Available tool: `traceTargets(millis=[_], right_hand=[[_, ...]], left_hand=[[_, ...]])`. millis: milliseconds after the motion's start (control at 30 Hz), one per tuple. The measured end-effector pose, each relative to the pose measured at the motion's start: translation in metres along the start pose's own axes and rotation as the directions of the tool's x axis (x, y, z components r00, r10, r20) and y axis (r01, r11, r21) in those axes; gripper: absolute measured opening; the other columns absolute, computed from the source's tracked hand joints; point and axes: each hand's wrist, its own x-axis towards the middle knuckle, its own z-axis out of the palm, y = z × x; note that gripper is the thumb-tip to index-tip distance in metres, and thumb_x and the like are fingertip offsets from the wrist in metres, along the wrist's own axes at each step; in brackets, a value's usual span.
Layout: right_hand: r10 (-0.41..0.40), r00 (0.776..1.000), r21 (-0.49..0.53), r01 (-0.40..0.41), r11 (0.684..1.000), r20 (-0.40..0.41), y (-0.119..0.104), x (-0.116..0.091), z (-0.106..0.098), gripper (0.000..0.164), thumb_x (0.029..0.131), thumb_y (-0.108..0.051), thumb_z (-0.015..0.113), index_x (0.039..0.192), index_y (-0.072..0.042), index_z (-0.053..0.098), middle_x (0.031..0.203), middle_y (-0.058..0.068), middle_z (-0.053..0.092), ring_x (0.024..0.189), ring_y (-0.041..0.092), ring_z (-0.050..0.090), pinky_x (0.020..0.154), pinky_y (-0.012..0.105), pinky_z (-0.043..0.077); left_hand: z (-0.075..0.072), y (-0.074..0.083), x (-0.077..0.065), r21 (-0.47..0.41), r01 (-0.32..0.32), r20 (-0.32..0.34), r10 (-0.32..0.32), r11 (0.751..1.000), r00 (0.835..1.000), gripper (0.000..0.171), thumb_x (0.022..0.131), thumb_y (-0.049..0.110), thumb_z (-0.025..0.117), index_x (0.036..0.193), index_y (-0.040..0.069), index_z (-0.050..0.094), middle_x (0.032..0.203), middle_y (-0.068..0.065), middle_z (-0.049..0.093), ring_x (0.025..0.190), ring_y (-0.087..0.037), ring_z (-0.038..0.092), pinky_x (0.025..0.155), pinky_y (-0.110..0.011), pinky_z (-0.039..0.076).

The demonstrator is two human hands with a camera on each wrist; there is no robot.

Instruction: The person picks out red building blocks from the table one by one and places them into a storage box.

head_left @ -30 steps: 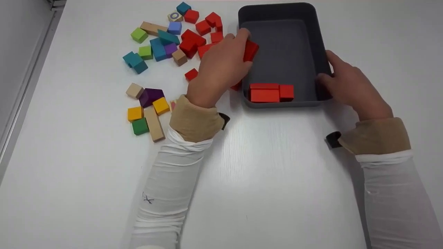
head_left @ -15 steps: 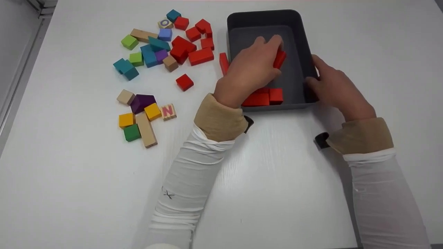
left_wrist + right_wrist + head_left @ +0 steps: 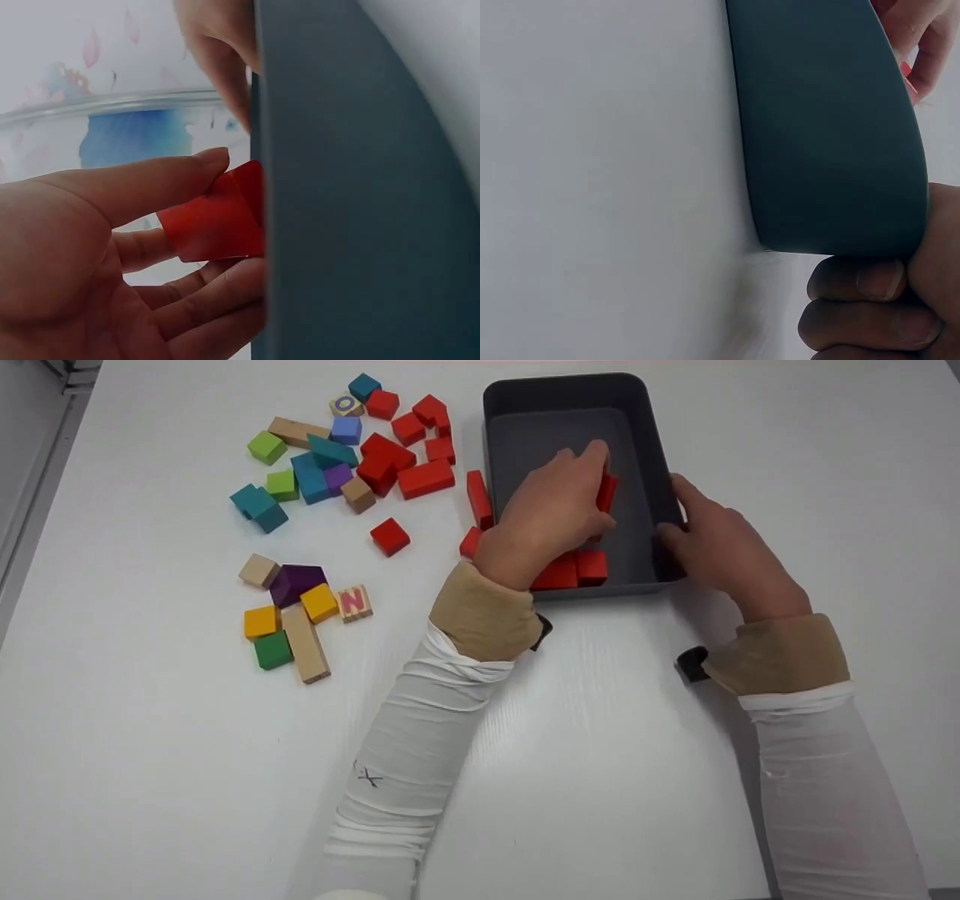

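My left hand (image 3: 551, 514) is over the inside of a dark grey tray (image 3: 566, 388). Between its thumb and fingers it pinches a red block (image 3: 214, 225), largely covered by the hand in the head view. Close by, at the tray's near end, lie other red blocks (image 3: 591, 568), partly hidden behind the wrist. My right hand (image 3: 735, 547) grips the tray's right wall, with the thumb over the rim. In the right wrist view, curled fingers (image 3: 862, 319) show at the corner of the tray's outer wall (image 3: 825, 127).
Left of the tray, several loose red blocks (image 3: 426, 478) are spread over the white table (image 3: 600, 780). Beyond them lie teal blocks (image 3: 309, 478), green blocks (image 3: 266, 448) and wooden ones. A separate cluster nearer me has a purple block (image 3: 298, 583) and a letter N block (image 3: 355, 603).
My left hand has moved right from the tray's left rim to over its inside, carrying the red block. It has barely moved in the last half second. The right hand keeps its grip.
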Motion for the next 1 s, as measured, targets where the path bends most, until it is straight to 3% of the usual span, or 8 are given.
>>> traceTargets(millis=[500,767,1000], right_hand=[[0.000,1.000,0.003,0.000,1.000,-0.001,0.002,0.001,0.000,0.062,0.102,-0.032,0.031,0.155,-0.029,-0.001,0.145,0.024,0.040,0.113,0.036,0.043,0.103,0.055,0.032],[0.002,1.000,0.015,-0.002,1.000,-0.005,0.001,0.001,0.000,0.063,0.101,-0.033,0.032,0.155,-0.030,0.000,0.146,0.023,0.039,0.113,0.035,0.044,0.102,0.055,0.034],[-0.025,0.999,0.007,0.025,1.000,-0.028,0.002,-0.001,0.001,0.060,0.101,-0.031,0.032,0.155,-0.030,0.006,0.139,0.023,0.046,0.110,0.034,0.047,0.097,0.053,0.035]], left_hand=[[0.014,-0.004,0.010,0.033,0.048,0.093,-0.050,0.998,0.994,0.052,0.090,0.035,0.062,0.132,0.015,0.039,0.118,-0.002,0.058,0.100,-0.016,0.055,0.088,-0.029,0.047],[0.015,-0.005,0.010,0.138,0.118,0.092,-0.131,0.983,0.987,0.049,0.092,0.043,0.055,0.132,0.017,0.045,0.116,0.000,0.059,0.102,-0.016,0.056,0.088,-0.034,0.049],[0.015,-0.007,0.011,0.214,0.130,0.082,-0.151,0.968,0.985,0.029,0.093,0.042,0.051,0.106,0.020,0.064,0.100,0.002,0.064,0.095,-0.017,0.060,0.084,-0.036,0.049]])
